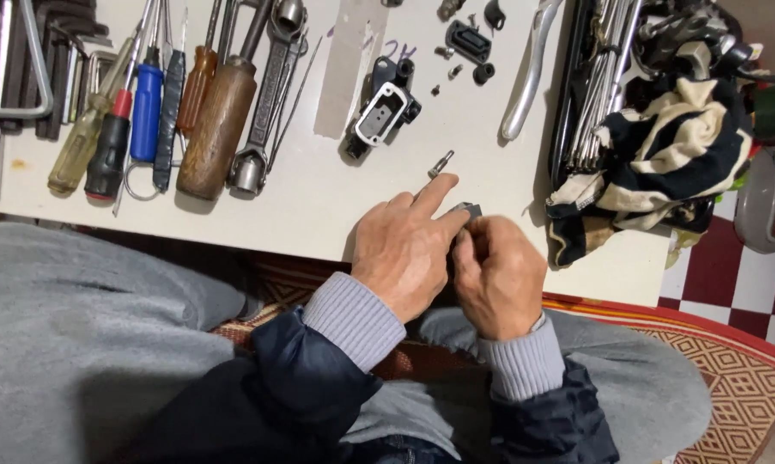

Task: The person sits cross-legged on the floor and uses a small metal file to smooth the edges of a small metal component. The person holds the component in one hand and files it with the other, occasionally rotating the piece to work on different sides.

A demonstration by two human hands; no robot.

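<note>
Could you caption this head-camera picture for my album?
Both hands, left hand and right hand, pinch a small dark part beside screwdrivers.

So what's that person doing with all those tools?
A person sits at a white board and holds a small dark part between both hands. The left hand and the right hand are pressed close together around it at the board's near edge. A little screw bit lies just beyond the fingers. Further back sit a black-and-silver housing, a row of screwdrivers and a silver lever. A patterned cloth lies to the right.
</note>
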